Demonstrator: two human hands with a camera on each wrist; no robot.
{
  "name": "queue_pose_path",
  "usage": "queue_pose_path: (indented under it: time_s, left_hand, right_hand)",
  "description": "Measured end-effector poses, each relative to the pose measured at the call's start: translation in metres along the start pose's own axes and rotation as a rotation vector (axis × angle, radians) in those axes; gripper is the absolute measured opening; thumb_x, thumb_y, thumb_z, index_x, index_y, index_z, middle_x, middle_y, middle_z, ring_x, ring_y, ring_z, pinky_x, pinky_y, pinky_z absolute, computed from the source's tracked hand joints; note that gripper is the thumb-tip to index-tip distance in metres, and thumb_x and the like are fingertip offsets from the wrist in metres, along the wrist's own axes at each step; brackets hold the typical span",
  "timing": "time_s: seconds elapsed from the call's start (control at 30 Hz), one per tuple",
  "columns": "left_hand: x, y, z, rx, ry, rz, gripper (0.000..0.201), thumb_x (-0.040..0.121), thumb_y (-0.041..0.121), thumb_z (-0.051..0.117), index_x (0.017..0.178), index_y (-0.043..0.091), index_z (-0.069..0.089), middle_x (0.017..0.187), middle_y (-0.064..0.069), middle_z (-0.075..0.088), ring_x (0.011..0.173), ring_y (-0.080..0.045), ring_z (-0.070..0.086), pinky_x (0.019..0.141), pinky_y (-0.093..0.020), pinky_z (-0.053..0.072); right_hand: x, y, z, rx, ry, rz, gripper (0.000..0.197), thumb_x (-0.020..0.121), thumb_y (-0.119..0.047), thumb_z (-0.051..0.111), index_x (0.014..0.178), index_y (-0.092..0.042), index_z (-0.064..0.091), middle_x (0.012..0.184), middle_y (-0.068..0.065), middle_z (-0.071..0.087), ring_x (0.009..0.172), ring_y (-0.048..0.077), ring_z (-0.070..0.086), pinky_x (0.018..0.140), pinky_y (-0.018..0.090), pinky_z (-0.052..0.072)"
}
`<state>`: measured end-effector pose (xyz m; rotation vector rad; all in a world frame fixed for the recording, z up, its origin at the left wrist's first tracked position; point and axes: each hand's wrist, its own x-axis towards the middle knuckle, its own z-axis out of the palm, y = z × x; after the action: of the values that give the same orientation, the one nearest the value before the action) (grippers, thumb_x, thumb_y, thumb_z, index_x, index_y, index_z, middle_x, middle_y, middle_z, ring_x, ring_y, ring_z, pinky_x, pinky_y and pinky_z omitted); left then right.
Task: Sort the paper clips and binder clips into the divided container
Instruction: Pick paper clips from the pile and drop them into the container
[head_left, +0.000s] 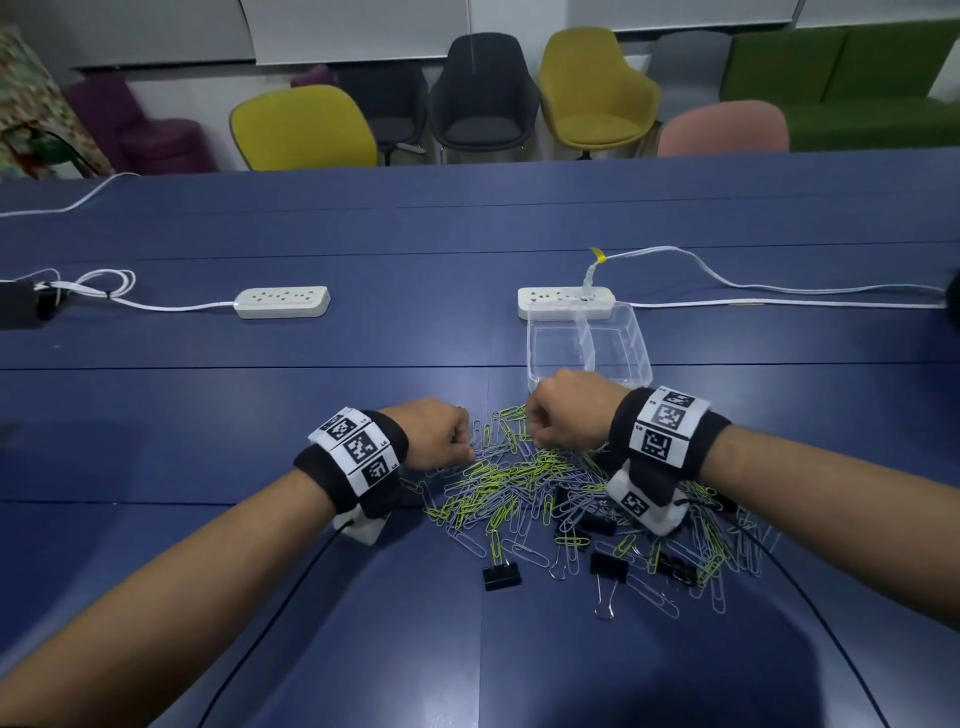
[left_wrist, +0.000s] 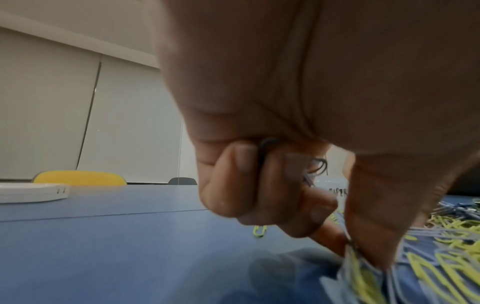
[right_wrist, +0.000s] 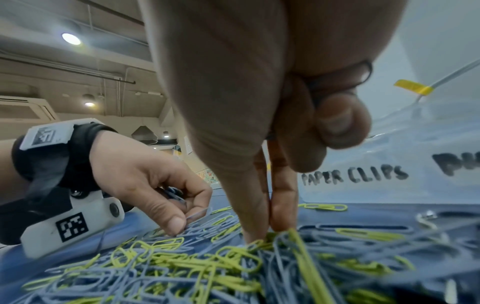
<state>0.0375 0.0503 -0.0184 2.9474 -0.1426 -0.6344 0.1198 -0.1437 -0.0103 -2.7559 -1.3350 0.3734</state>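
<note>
A heap of yellow-green and grey paper clips (head_left: 519, 483) lies on the blue table (head_left: 260, 415), with black binder clips (head_left: 502, 576) at its near side. My left hand (head_left: 467, 452) pinches grey paper clips (left_wrist: 355, 261) at the heap's far left edge between thumb and forefinger; more wire clips show inside its curled fingers (left_wrist: 267, 185). My right hand (head_left: 535, 439) pinches into the paper clips (right_wrist: 249, 255) at the far side, thumb and forefinger (right_wrist: 283, 205) together, with dark clips tucked under its curled fingers. The clear divided container (head_left: 641, 358) stands just beyond, labelled "PAPER CLIPS" (right_wrist: 353, 176).
Two white power strips (head_left: 282, 301) (head_left: 566, 301) lie farther back, the right one touching the container's far wall, with white cables (head_left: 779, 288) trailing right. Another binder clip (head_left: 609, 567) lies at the near right. Chairs (head_left: 304, 127) line the far edge.
</note>
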Motion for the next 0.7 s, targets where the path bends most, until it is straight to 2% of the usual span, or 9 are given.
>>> queue_pose_path:
  time_s: [0.1,0.27,0.33,0.4,0.43,0.5,0.53,0.6,0.7]
  left_hand:
    - [-0.003,-0.001,-0.002,-0.069,0.016,-0.003,0.023,0.094,0.042,0.054,0.097,0.019,0.054,0.087,0.002,0.057,0.081,-0.019,0.051,0.074,-0.029,0.043]
    - [-0.008,-0.006,-0.005,-0.204,0.082,0.054,0.019,0.096,0.04,0.052,0.094,0.021,0.047,0.076,0.01,0.051,0.075,-0.017,0.049,0.067,-0.026,0.035]
    - [-0.01,-0.008,-0.008,-0.29,0.106,0.08,0.018,0.096,0.037,0.053,0.093,0.02,0.047,0.076,0.013,0.058,0.068,-0.008,0.052,0.062,-0.022,0.037]
    - [-0.009,-0.009,-0.011,-0.392,0.132,0.11,0.015,0.096,0.034,0.054,0.093,0.02,0.049,0.08,0.015,0.066,0.064,0.005,0.052,0.063,-0.015,0.039]
    - [-0.009,-0.01,-0.013,-0.448,0.148,0.127,0.013,0.096,0.033,0.054,0.095,0.021,0.049,0.08,0.015,0.067,0.065,0.005,0.053,0.067,-0.016,0.041]
    - [-0.006,-0.01,-0.018,-0.528,0.175,0.151,0.011,0.097,0.032,0.052,0.107,0.026,0.051,0.079,0.015,0.065,0.069,-0.006,0.054,0.074,-0.024,0.045]
    - [-0.004,-0.009,-0.022,-0.542,0.179,0.153,0.016,0.098,0.029,0.05,0.115,0.027,0.05,0.078,0.015,0.063,0.069,-0.009,0.052,0.072,-0.023,0.044]
    - [0.004,-0.003,-0.033,-0.578,0.163,0.11,0.022,0.1,0.022,0.046,0.122,0.025,0.05,0.078,0.012,0.058,0.066,-0.01,0.048,0.06,-0.016,0.042]
    - [0.023,0.011,-0.05,-0.811,0.121,-0.017,0.016,0.095,0.012,0.037,0.103,0.02,0.048,0.068,0.004,0.045,0.051,-0.01,0.033,0.044,-0.019,0.029]
  right_hand:
    - [0.0,0.003,0.003,0.014,0.017,-0.031,0.012,0.083,-0.019,0.056,0.079,-0.019,0.068,0.076,-0.004,0.069,0.07,0.016,0.061,0.066,0.03,0.053]
    - [-0.002,0.014,-0.001,0.158,0.034,-0.017,0.014,0.091,-0.026,0.05,0.087,-0.019,0.062,0.082,-0.005,0.069,0.077,0.018,0.063,0.073,0.033,0.053]
    - [-0.005,0.018,-0.008,0.319,0.042,0.0,0.012,0.096,-0.029,0.048,0.09,-0.021,0.055,0.079,-0.01,0.072,0.07,0.008,0.064,0.066,0.026,0.05]
    - [-0.008,0.018,-0.018,0.514,0.035,0.01,0.01,0.098,-0.028,0.047,0.093,-0.02,0.052,0.074,-0.007,0.074,0.058,-0.002,0.059,0.057,0.017,0.044]
    - [-0.009,0.018,-0.024,0.613,0.04,0.021,0.009,0.099,-0.025,0.047,0.093,-0.019,0.051,0.071,-0.004,0.073,0.055,-0.001,0.057,0.056,0.016,0.042]
    - [-0.007,0.021,-0.035,0.779,0.097,0.087,0.01,0.098,-0.02,0.046,0.09,-0.018,0.05,0.064,-0.002,0.065,0.048,0.005,0.049,0.051,0.022,0.038]
    - [-0.005,0.024,-0.039,0.856,0.138,0.148,0.01,0.097,-0.018,0.045,0.088,-0.017,0.05,0.061,-0.001,0.058,0.044,0.008,0.041,0.045,0.024,0.032]
    - [0.003,0.032,-0.045,1.027,0.199,0.292,0.011,0.093,-0.016,0.04,0.09,-0.015,0.051,0.058,0.0,0.045,0.038,0.009,0.028,0.042,0.018,0.019]
    - [0.018,0.046,-0.054,1.237,0.208,0.464,0.023,0.087,-0.016,0.035,0.083,-0.01,0.057,0.055,0.001,0.033,0.033,0.01,0.018,0.04,0.012,0.015]
